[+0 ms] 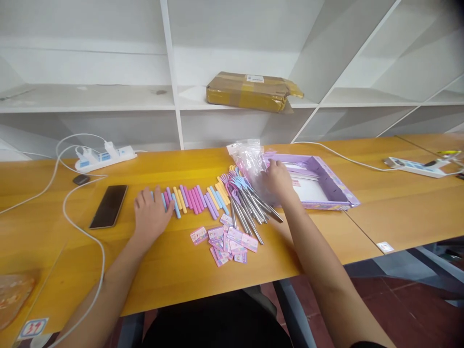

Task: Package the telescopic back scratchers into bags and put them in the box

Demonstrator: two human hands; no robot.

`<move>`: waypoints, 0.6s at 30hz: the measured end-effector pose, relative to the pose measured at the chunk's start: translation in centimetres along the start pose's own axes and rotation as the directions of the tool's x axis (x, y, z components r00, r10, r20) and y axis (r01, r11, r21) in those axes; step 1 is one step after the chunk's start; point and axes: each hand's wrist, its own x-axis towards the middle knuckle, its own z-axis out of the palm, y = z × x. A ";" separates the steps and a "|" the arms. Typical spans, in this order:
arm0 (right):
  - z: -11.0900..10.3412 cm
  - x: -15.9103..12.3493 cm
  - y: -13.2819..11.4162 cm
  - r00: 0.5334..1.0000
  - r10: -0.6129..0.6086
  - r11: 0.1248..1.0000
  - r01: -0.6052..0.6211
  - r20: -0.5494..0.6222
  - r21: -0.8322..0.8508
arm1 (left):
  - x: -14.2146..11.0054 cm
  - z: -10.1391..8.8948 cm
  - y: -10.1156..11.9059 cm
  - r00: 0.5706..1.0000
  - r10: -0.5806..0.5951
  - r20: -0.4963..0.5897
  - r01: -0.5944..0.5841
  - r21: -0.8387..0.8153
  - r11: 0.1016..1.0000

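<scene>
My left hand (151, 211) rests on the table, fingers spread, at the left end of a row of short pastel sticks (195, 199) in blue, purple, pink and yellow. Its thumb touches or nearly touches a blue stick. My right hand (278, 180) has curled fingers beside a clear plastic bag (248, 157), at the left wall of a purple tray box (335, 182); what it grips is hidden. Below the bag lies a pile of forks (248, 203) with metal shafts and pastel heads. Small printed pink cards (232, 244) are heaped in front of the forks.
A phone (108, 206) and a white power strip (105, 159) with looping cables are at left. Another power strip (415, 166) lies at right. A taped cardboard box (250, 91) sits on the white shelf (108, 96) behind. The table's front edge is near my lap.
</scene>
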 end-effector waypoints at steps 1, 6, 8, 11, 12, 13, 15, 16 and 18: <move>0.0 -0.4 -0.6 0.998 -0.021 0.999 0.019 -0.065 -0.037 | 0.2 -0.1 -0.9 0.999 -0.046 0.018 0.045 0.022 0.999; -1.7 -3.5 -3.9 0.983 -0.170 0.985 0.171 0.065 -0.017 | 1.2 0.1 -4.0 0.983 -0.060 0.173 0.054 0.041 0.998; -2.1 -4.4 -4.8 0.965 -0.163 0.984 0.175 0.207 -0.041 | 1.5 0.2 -4.3 0.978 -0.059 0.202 0.058 0.009 0.998; -1.7 -4.9 -5.3 0.949 -0.124 0.984 0.155 0.289 -0.088 | 1.6 0.5 -4.1 0.966 -0.040 0.256 0.048 -0.026 0.998; -1.4 -5.0 -5.3 0.945 -0.123 0.984 0.155 0.302 -0.085 | 1.6 0.6 -4.1 0.961 -0.035 0.273 0.047 -0.037 0.998; -1.1 -5.0 -5.2 0.941 -0.129 0.984 0.159 0.312 -0.074 | 1.7 0.7 -4.0 0.956 -0.035 0.290 0.052 -0.049 0.997; -0.5 -5.0 -5.1 0.933 -0.150 0.983 0.175 0.326 -0.050 | 1.8 0.9 -4.0 0.946 -0.040 0.321 0.067 -0.074 0.995; -0.4 -4.9 -5.0 0.933 -0.156 0.983 0.180 0.326 -0.046 | 1.9 0.9 -4.1 0.943 -0.047 0.330 0.077 -0.077 0.994; -0.6 -4.8 -4.9 0.941 -0.145 0.984 0.169 0.305 -0.053 | 2.0 0.7 -4.3 0.941 -0.069 0.332 0.098 -0.071 0.993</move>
